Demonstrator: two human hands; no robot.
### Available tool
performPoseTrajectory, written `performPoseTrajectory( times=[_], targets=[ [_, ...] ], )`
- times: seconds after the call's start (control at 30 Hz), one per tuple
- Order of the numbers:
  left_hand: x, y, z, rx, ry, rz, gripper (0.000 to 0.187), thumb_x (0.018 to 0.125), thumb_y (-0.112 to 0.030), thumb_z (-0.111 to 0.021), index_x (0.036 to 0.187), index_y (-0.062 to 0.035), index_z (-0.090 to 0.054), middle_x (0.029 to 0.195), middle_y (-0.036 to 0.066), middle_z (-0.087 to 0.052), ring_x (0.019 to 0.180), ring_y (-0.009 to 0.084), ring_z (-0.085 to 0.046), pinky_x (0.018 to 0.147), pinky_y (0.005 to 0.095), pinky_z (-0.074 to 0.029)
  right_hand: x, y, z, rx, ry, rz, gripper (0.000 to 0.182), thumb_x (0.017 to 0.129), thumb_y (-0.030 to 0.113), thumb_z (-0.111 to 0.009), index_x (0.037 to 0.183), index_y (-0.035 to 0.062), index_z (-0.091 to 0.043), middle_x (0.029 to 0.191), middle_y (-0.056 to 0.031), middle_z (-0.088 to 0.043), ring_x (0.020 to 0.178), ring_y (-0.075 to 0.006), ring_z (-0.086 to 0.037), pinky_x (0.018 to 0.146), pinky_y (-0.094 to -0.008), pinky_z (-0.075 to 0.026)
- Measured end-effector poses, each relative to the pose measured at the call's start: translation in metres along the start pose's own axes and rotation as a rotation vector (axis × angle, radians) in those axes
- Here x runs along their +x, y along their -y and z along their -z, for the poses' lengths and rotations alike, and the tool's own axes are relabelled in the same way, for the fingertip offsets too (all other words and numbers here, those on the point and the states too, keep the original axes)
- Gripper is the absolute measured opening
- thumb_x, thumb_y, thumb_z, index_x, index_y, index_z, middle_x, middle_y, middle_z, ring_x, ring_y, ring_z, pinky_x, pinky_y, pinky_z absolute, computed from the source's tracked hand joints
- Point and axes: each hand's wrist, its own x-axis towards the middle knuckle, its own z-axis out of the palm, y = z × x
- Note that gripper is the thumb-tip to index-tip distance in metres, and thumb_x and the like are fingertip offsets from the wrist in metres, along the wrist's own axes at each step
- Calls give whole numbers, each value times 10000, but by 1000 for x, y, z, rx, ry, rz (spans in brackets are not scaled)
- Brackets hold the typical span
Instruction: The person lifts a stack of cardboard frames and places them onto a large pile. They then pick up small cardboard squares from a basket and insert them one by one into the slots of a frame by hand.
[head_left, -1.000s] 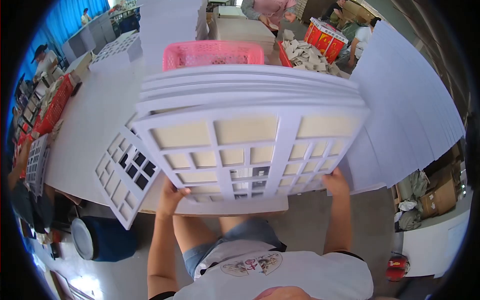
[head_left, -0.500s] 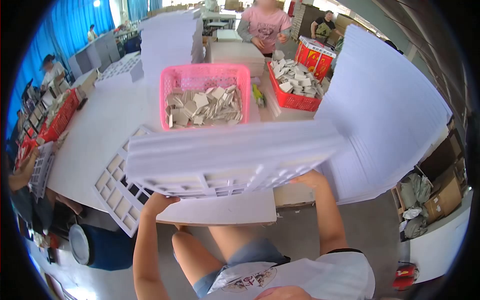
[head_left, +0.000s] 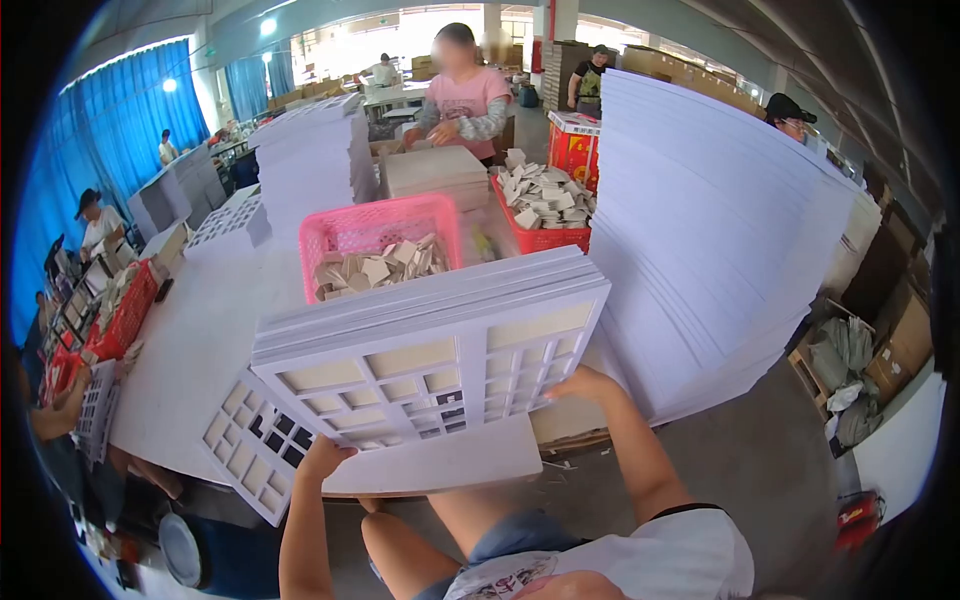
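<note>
A thick stack of white boards with rectangular cut-outs (head_left: 470,365) is tilted up on its long edge in front of me, its windowed face towards me. My left hand (head_left: 322,460) grips its lower left corner, fingers partly hidden behind the board. At the lower right edge my right hand (head_left: 585,386) is closed on the same stack, with the fingertips underneath. Cream backing shows through most cut-outs, and dark gaps through a few. Another white cut-out board (head_left: 240,425) lies slanted over the table edge, beside my left hand.
Behind the stack stands a pink basket (head_left: 310,245) of small board offcuts; a red basket (head_left: 550,240) holds more. A tall pile of white sheets (head_left: 710,230) rises at the right. Across the white table (head_left: 190,330) a person in pink (head_left: 465,100) works.
The stack has tipped up so that its windowed face shows more fully, and its right end has come leftward. Both hands keep hold. My view has lifted.
</note>
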Motion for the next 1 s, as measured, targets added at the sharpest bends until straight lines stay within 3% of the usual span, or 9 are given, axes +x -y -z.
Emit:
performPoseTrajectory(
  times=[0.1, 0.27, 0.5, 0.57, 0.67, 0.73, 0.8, 0.9, 1.0],
  targets=[
    [2, -1, -1, -34, 17, -29, 482, 765, 41, -728, 1227, -15, -603, 1117, 77, -678, 1020, 167, -621, 872, 331, -508, -1, 0, -1, 18, -5, 75, 698, 715, 17, -797, 1352, 9, -509, 1272, -96, -598, 1167, -198, -544, 984, -361, -459],
    [3, 8, -1, -99, -13, -139, 479, 779, 105, -684, 1233, -19, -595, 1123, 55, -658, 1005, 160, -608, 868, 318, -508, 3, -17, 14, -281, 11, 15, 732, 698, 42, -816, 1359, 19, -502, 1288, -117, -592, 1172, -221, -543, 995, -355, -449],
    [-3, 8, 6, -102, -29, -167, 546, 720, 25, -776, 1233, -31, -596, 1140, 64, -661, 1055, 167, -605, 895, 327, -504, 2, -39, 8, -311, 24, 55, 806, 675, 95, -836, 1385, 27, -461, 1350, -119, -562, 1232, -202, -507, 1033, -364, -420],
    [-21, -16, 25, -23, -26, -290, 591, 676, -14, -808, 1229, -30, -600, 1136, 61, -665, 1055, 173, -615, 905, 337, -505, -29, -7, -4, -356, -37, 159, 808, 679, 111, -832, 1393, 40, -460, 1317, -112, -582, 1196, -201, -522, 1016, -360, -426],
    [-66, -47, 61, -353, -56, -191, 653, 601, -68, -841, 1207, -7, -607, 1155, 67, -657, 1071, 196, -621, 914, 352, -511, -101, 83, -34, -443, -71, 244, 829, 687, 151, -831, 1415, 56, -447, 1238, -98, -612, 1114, -192, -544, 980, -354, -432],
    [-100, -77, 85, -419, -30, -142, 692, 566, 80, -753, 1235, 22, -583, 1105, 92, -675, 1042, 222, -636, 921, 366, -511, -146, 139, -41, -484, -93, 318, 831, 695, 183, -828, 1423, 60, -446, 1187, -83, -622, 1065, -184, -550, 960, -350, -430],
    [-128, -90, 100, -487, -120, -194, 781, 512, -17, -816, 1248, 38, -560, 1071, 99, -679, 991, 230, -654, 899, 350, -526, -181, 179, -43, -504, -159, 447, 816, 707, 215, -819, 1421, 57, -456, 1147, -65, -621, 1030, -176, -547, 948, -348, -423],
    [-152, -116, 116, -630, -142, -341, 858, 574, -239, -853, 1317, 7, -502, 1130, 92, -643, 1048, 250, -634, 905, 363, -525, -222, 217, -35, -208, -227, 675, 775, 715, 235, -812, 1390, 29, -492, 1165, -39, -608, 1053, -153, -528, 958, -334, -410],
    [-152, -124, 124, -776, -304, -528, 741, 672, -303, -799, 1262, 38, -507, 1102, 144, -644, 1009, 284, -653, 851, 386, -558, -253, 252, -14, 20, -323, 803, 674, 765, 278, -763, 1333, -10, -543, 1173, -48, -628, 1031, -138, -562, 920, -313, -441]
  ],
)
